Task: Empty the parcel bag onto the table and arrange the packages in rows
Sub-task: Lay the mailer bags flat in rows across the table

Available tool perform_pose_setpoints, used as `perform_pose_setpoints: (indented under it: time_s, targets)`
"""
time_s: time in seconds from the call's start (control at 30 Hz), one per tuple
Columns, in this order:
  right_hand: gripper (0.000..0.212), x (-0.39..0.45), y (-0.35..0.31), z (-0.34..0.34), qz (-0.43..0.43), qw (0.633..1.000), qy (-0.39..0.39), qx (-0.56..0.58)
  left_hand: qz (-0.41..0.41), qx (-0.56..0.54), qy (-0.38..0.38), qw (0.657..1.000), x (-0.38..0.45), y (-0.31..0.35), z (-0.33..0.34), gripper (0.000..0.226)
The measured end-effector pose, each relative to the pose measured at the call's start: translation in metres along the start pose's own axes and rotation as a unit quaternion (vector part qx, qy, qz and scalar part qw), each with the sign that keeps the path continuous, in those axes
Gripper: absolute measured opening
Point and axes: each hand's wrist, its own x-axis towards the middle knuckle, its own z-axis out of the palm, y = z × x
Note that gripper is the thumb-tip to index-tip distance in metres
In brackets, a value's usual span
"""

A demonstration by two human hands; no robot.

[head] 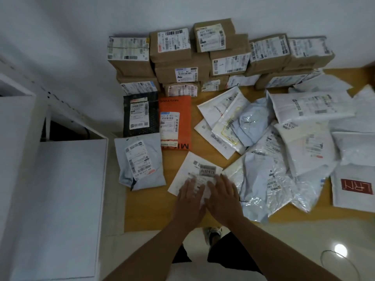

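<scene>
The fingers point(190, 184) of the left hand point(189, 199) lie straight and flat, pressed on the near end of a white envelope point(195, 171); the fingers of the right hand point(223, 197) lie the same way beside them, gripping nothing; both are blurred. The envelope sits tilted on the wooden bench point(146, 209), its far corner just short of an orange packet point(175, 122). Left of it a grey mailer point(140, 161) lies at the bench's left edge, with a black packet point(141, 114) beyond it and the orange one alongside. Brown boxes point(178, 57) are stacked along the far wall in a rough row. To the right a loose heap of white and grey mailers point(284, 149) overlaps, touching the envelope's right side and running to the frame's right edge; one white mailer with a red logo point(355, 187) lies nearest. Bare wood shows along the near edge, left of the hands and under the heap. A white cabinet point(56, 199) stands just left of the bench.
</scene>
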Motion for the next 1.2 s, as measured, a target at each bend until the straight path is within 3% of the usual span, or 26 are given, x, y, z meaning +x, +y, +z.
perform_pose_setpoints:
  time_s: [0.17,0.4,0.5,0.67,0.73,0.93,1.03,1.2]
  targets:
    - [0.063,0.022,0.016,-0.011,-0.100,0.994,-0.026,-0.022,-0.002,0.023,0.000,1.000,-0.012,0.008,0.002,0.038]
    - [0.053,-0.007,0.018,0.004,-0.228,0.971,-0.027,-0.059,-0.027,0.062,-0.059,0.996,-0.021,-0.005,-0.008,0.059]
    - [0.052,-0.005,0.016,0.013,-0.290,0.956,-0.032,-0.040,-0.017,0.097,-0.051,0.994,-0.011,-0.010,-0.014,0.056]
    - [0.064,0.022,0.009,0.010,-0.201,0.976,-0.060,-0.050,-0.020,0.138,-0.059,0.988,0.013,-0.028,-0.031,0.064]
    - [0.066,0.031,0.001,0.012,-0.168,0.983,-0.063,-0.043,-0.049,0.121,-0.019,0.991,0.014,-0.033,-0.038,0.066]
    - [0.083,0.049,-0.026,0.019,-0.081,0.995,-0.047,-0.022,-0.286,0.004,0.145,0.947,-0.007,-0.076,-0.063,0.068]
    - [0.082,0.057,-0.036,0.024,-0.095,0.994,-0.048,-0.035,-0.311,-0.039,0.120,0.942,-0.006,-0.110,-0.075,0.072]
    - [0.090,0.065,-0.050,0.025,-0.097,0.993,-0.054,-0.044,-0.282,-0.072,0.075,0.954,0.007,-0.147,-0.084,0.074]
